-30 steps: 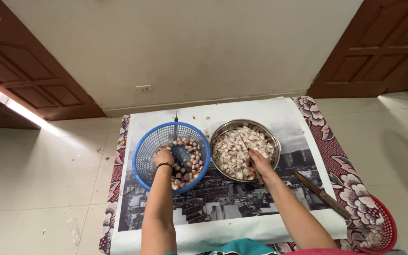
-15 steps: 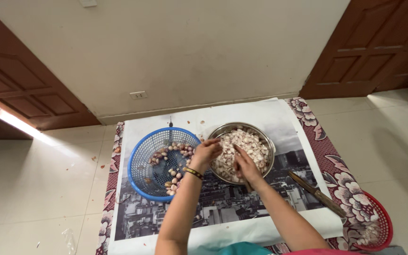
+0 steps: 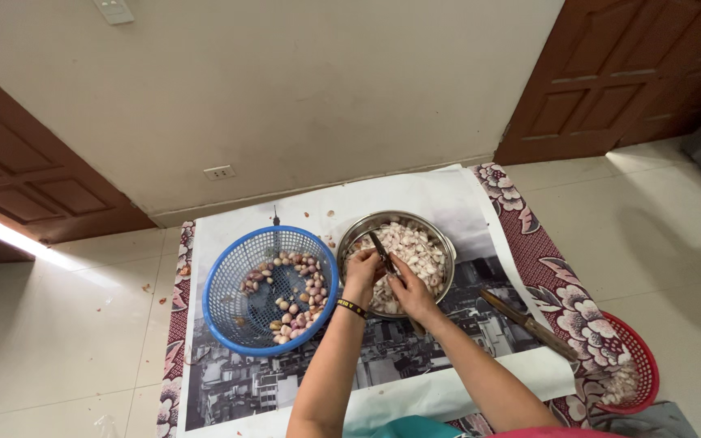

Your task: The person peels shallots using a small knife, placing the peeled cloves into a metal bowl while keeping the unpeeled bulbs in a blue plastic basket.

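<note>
Holding small knife (image 3: 382,253) in right hand (image 3: 412,295), left hand (image 3: 362,274) fingers pinched a shallot over steel bowl (image 3: 446,244); blue basket (image 3: 229,280) adj.

Both hands (image 3: 387,280) meet, fingers seemingly pinched together.

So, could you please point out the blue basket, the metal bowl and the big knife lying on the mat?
blue basket (image 3: 219,285): head view, bare left side of its mesh wall.
metal bowl (image 3: 383,217): head view, far rim.
big knife (image 3: 503,308): head view, middle of its blade.
</note>
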